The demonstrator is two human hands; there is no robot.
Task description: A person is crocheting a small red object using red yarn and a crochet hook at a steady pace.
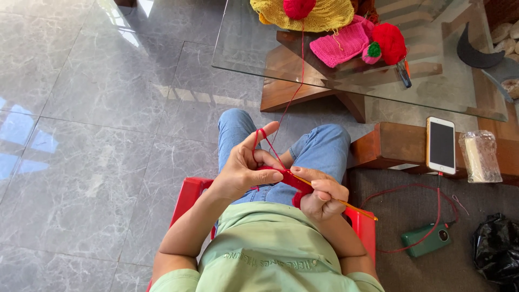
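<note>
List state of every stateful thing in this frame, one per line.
left hand: pinching the red crochet piece, yarn looped over raised index finger
right hand: gripping the crochet hook, tip in the red piece
red yarn strand: taut, running up to the red yarn ball
phone: screen dark, cable plugged in
green power bank: on the floor, cabled

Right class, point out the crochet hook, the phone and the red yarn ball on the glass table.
crochet hook (346,203), head view, bare yellow shaft.
phone (441,145), head view, middle of dark screen.
red yarn ball (298,7), head view, lower middle of ball.
</note>
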